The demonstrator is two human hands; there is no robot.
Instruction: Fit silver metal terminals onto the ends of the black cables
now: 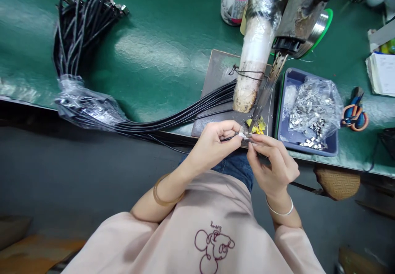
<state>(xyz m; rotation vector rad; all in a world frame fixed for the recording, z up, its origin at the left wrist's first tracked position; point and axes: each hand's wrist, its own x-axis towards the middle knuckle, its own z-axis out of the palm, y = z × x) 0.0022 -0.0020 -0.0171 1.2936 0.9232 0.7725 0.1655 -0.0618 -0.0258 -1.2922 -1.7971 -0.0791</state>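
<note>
At the front edge of the board, my left hand point(212, 142) is closed on the end of a black cable point(231, 138), with a small white piece showing at its fingertips. My right hand point(273, 159) pinches something thin and small against that end; the fingers hide most of it. Just above both sets of fingertips, the shaft of a soldering iron point(268, 91) slants down, its lower end close to the cable end. Yellow scraps point(258, 126) lie beside it. A bundle of black cables point(175, 117) runs in from the left, wrapped in clear plastic point(89, 105).
A stained white pipe point(251, 68) hangs over the grey board point(219, 70). To the right stand a blue tray point(282, 136) with bagged metal parts point(314, 105), and orange-handled pliers point(354, 115). Behind are a green-rimmed wire spool point(324, 27) and a clear tub point(230, 2).
</note>
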